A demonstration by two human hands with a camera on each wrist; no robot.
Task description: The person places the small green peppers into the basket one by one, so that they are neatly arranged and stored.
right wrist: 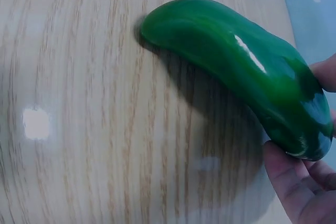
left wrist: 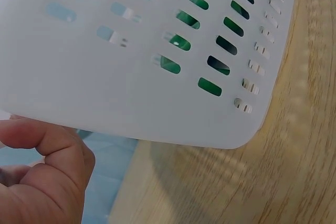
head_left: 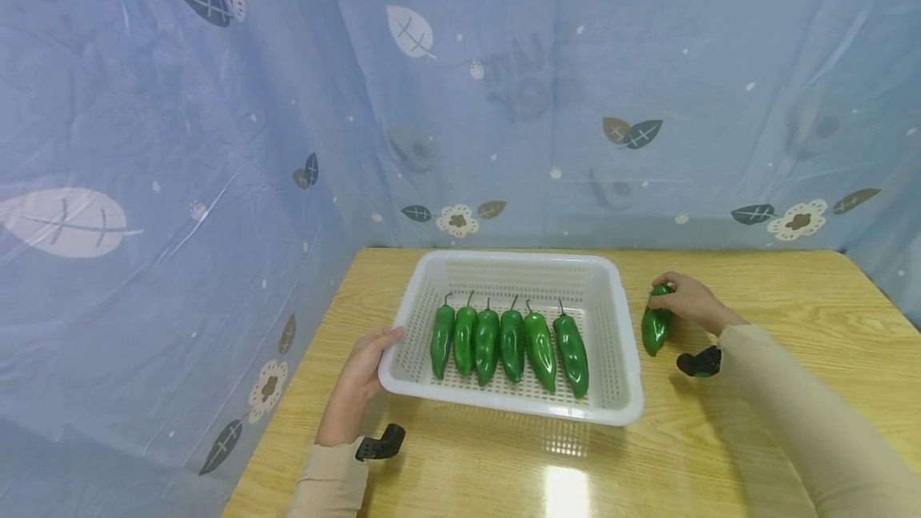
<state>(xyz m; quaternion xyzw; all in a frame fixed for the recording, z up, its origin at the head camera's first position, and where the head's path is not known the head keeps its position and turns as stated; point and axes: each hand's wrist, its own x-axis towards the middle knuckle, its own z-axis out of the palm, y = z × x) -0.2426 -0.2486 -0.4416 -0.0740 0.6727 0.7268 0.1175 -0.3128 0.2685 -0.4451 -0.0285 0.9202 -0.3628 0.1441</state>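
Observation:
A white plastic basket (head_left: 511,408) with slotted walls holds several green peppers (head_left: 512,344) side by side in a row, stems pointing away from me. My left hand (head_left: 368,358) grips the basket's left rim, thumb on top. Curled fingers of that hand (left wrist: 44,171) show at the rim in the left wrist view. Right of the basket, my right hand (head_left: 691,300) pinches another green pepper (head_left: 655,330) near its stem end. Up close in the right wrist view, this glossy pepper (right wrist: 226,51) is tilted over the tabletop, with fingertips (right wrist: 281,163) on both sides of its thick end.
A light wooden table (head_left: 784,294) carries the basket. Blue patterned cloth (head_left: 547,102) hangs behind the table and along its left side. Black wrist cameras (head_left: 384,442) sit on both sleeves.

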